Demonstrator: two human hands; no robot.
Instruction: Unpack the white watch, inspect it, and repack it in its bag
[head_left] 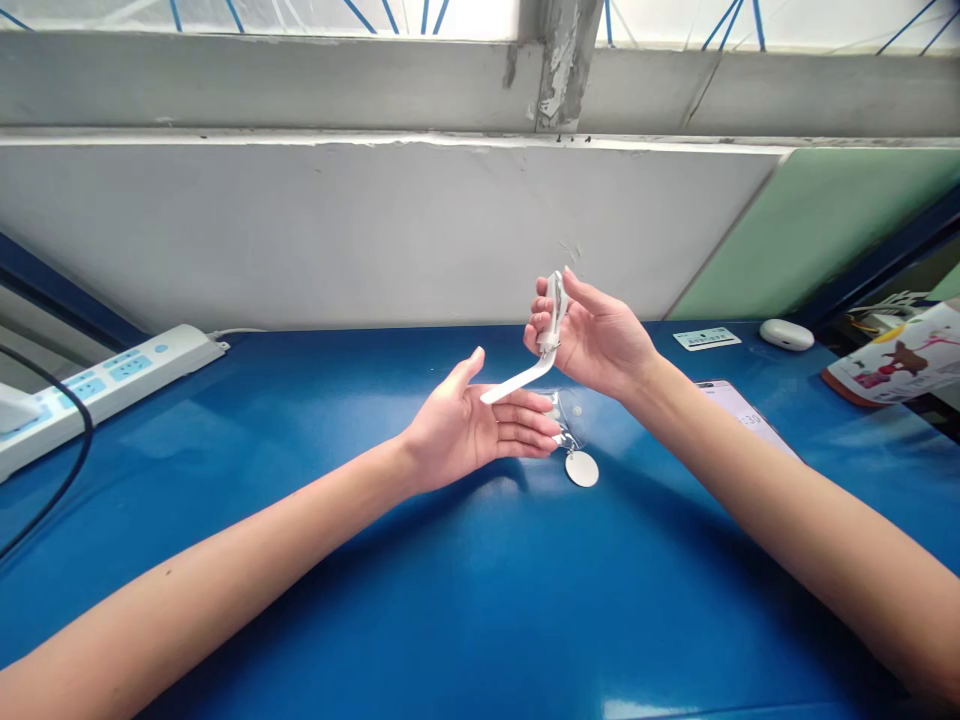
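My right hand [592, 335] holds a white watch strap [551, 325], its fingers curled round the upper part. A small metal buckle shows on the strap, and its free end hangs down to the left. Below it my left hand [480, 420] is open, palm up, with fingers stretched out and thumb raised. The strap's free end lies over or just above the left fingers; I cannot tell whether it touches. Just past those fingertips, a round white tag [582, 469] lies on the blue table [480, 610], joined to a small clear and metal piece partly hidden by the left hand.
At the left are a white power strip [112, 385] and a black cable [84, 450]. Behind my right forearm lie a phone [739, 408], a small card [706, 338] and a white earbud case [786, 335]. A printed white container [900, 358] is far right. A wall [375, 230] borders the back.
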